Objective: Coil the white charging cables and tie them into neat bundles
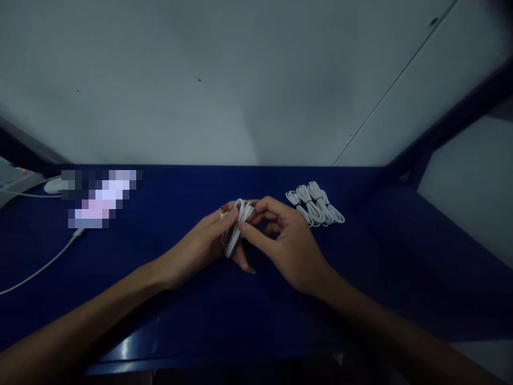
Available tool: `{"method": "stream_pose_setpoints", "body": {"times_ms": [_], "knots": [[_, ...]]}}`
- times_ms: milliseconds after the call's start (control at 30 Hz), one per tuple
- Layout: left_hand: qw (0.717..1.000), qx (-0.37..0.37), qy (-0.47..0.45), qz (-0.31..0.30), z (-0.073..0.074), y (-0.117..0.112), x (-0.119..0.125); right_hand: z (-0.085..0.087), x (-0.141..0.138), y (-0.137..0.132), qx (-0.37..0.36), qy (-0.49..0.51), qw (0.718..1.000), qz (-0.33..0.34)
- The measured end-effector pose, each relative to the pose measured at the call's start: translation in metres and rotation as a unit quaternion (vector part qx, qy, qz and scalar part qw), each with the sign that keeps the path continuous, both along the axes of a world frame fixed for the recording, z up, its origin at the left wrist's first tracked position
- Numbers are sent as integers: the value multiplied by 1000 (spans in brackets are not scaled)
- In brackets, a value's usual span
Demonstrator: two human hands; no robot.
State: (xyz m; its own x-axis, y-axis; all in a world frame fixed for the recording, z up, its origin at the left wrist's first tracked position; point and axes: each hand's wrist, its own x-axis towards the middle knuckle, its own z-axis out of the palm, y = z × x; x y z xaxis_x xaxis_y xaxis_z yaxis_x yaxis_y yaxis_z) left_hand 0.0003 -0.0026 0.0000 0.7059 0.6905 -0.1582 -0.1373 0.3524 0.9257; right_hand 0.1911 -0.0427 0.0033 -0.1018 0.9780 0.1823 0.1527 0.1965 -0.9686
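Observation:
A bundled white cable is between my two hands, above the middle of the blue table. My left hand is closed around it, the thumb pressing on its left side. A small red-and-metal connector end pokes out by that thumb. From the right, my right hand pinches the bundle with thumb and fingertips. Just beyond my right hand lie several coiled white cables, side by side and bound with black ties.
The blue table runs to a pale wall panel. At the left lies a blurred-out bright device with a white cord plugged in. A white power strip with a red light sits at the far left.

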Motion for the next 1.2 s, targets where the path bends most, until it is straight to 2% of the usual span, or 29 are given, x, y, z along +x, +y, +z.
{"method": "stream_pose_setpoints", "body": {"times_ms": [133,267,400,500,600,700,833,900,1033,1100,1200], "knots": [[997,42,53,-28,0,-5,-5,-3,-1,-4,73,-109,991,-29],[995,8,85,-55,6,-10,-5,-9,-1,-5,223,-207,949,-77],[991,-12,110,-72,13,-18,-1,-14,0,-5,299,-260,918,15],[990,-13,128,-63,15,-22,0,-15,-2,-4,326,-258,909,31],[989,28,142,-35,16,-21,2,-15,-3,-3,347,-284,894,-9],[984,81,160,-15,17,-20,3,-15,-4,-1,392,-327,858,-63],[986,85,146,0,15,-22,6,-15,-3,1,423,-374,818,-115],[981,108,160,21,12,-23,6,-16,-4,0,405,-376,824,-123],[954,218,199,53,8,-25,5,-14,-8,-6,322,-282,898,-102],[942,256,212,57,9,-25,4,-12,-10,-10,281,-228,926,-106],[920,296,247,71,11,-21,2,-11,-13,-13,247,-179,943,-134]]}}
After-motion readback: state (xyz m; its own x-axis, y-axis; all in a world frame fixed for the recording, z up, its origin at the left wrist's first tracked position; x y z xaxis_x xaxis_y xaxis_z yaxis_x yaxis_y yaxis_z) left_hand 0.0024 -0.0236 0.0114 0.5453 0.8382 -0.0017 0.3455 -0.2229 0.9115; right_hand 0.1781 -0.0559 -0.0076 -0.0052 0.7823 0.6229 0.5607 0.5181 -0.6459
